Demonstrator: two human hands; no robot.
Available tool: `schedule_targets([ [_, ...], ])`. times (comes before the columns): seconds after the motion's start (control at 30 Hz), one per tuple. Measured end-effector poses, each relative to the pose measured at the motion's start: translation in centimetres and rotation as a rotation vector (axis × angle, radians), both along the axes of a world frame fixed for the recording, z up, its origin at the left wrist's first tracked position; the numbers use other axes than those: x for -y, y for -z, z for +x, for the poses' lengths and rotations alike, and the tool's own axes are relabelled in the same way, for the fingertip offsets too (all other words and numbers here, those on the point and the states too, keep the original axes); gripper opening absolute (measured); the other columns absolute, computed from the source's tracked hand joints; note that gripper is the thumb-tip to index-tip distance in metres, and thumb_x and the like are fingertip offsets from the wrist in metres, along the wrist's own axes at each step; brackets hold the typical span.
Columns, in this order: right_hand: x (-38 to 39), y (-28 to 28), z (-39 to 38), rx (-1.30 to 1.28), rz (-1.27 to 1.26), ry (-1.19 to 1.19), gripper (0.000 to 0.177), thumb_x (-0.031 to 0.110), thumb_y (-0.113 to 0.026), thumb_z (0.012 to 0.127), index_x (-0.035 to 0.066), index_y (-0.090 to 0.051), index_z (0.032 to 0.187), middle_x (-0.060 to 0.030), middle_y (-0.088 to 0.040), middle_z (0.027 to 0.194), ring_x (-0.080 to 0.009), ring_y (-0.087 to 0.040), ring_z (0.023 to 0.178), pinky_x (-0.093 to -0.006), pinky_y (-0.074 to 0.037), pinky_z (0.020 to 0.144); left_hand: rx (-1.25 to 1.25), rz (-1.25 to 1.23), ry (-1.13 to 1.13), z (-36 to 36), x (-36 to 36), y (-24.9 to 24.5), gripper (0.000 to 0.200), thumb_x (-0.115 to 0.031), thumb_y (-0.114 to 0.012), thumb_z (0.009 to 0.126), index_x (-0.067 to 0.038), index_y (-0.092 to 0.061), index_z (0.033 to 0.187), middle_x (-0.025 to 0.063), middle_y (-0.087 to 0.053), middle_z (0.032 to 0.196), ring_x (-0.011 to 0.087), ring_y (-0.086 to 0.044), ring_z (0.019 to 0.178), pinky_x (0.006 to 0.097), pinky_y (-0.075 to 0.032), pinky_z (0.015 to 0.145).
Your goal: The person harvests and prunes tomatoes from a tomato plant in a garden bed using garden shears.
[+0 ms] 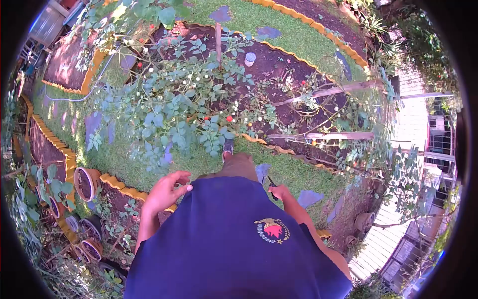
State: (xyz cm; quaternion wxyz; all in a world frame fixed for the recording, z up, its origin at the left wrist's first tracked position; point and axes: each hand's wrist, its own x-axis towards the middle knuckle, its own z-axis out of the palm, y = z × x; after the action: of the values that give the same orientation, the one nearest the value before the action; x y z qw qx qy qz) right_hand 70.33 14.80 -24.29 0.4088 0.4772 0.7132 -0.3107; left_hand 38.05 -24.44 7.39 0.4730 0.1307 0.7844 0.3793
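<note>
Gripping a slim black tool, the right hand hovers over the lawn. The left hand is open beside the navy T-shirt.

"Legible text, brands, numbers?"
"None."
"Marks?"
"Item one: round emblem on dark blue shirt; gold top, red centre, small star low; any lettering too small to read. Item two: pale tub on soil; no wording legible."
</note>
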Motion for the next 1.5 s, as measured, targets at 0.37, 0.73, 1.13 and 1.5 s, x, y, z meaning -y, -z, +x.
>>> schedule_targets([
  [0.37,15.1,-2.3,8.0,-0.028,0.098,0.093,0.062,0.057,-0.071,0.065,0.002,-0.076,0.093,-0.0228,-0.073,0.096,-0.0332,-0.072,0.092,-0.0412,-0.055,0.082,0.822,0.213,-0.659,21.2,23.8,15.4,0.057,-0.030,-0.064,0.097,-0.005,-0.048,0.146,0.0106,-0.052,0.145,0.0225,-0.051,0.130,0.0361,-0.041,0.109],
  [0.73,17.8,-5.9,17.7,-0.041,0.029,0.374,0.073,0.058,-0.072,0.066,0.001,-0.073,0.111,-0.0223,-0.068,0.121,-0.0337,-0.066,0.112,-0.0417,-0.051,0.096,0.806,0.173,-0.527,21.6,20.2,18.7,0.054,-0.031,-0.061,0.099,-0.005,-0.049,0.144,0.0104,-0.054,0.142,0.0226,-0.053,0.127,0.0362,-0.043,0.107],
  [1.13,16.3,2.7,32.3,-0.046,-0.097,0.346,0.078,0.066,-0.070,0.070,0.003,-0.070,0.116,-0.0204,-0.067,0.124,-0.0315,-0.065,0.115,-0.0409,-0.050,0.097,0.820,0.158,-0.506,26.8,12.6,20.2,0.051,-0.032,-0.058,0.100,-0.005,-0.051,0.143,0.0102,-0.057,0.139,0.0227,-0.056,0.123,0.0364,-0.044,0.105],
  [1.5,1.7,11.8,40.4,-0.202,-0.037,0.608,0.049,0.040,-0.075,0.069,-0.006,-0.071,0.085,-0.0158,-0.067,0.080,-0.0248,-0.064,0.074,-0.0408,-0.048,0.066,0.817,0.263,-0.711,39.8,11.7,18.0,0.049,-0.033,-0.055,0.102,-0.005,-0.052,0.142,0.0100,-0.059,0.137,0.0227,-0.059,0.120,0.0365,-0.046,0.104],
])
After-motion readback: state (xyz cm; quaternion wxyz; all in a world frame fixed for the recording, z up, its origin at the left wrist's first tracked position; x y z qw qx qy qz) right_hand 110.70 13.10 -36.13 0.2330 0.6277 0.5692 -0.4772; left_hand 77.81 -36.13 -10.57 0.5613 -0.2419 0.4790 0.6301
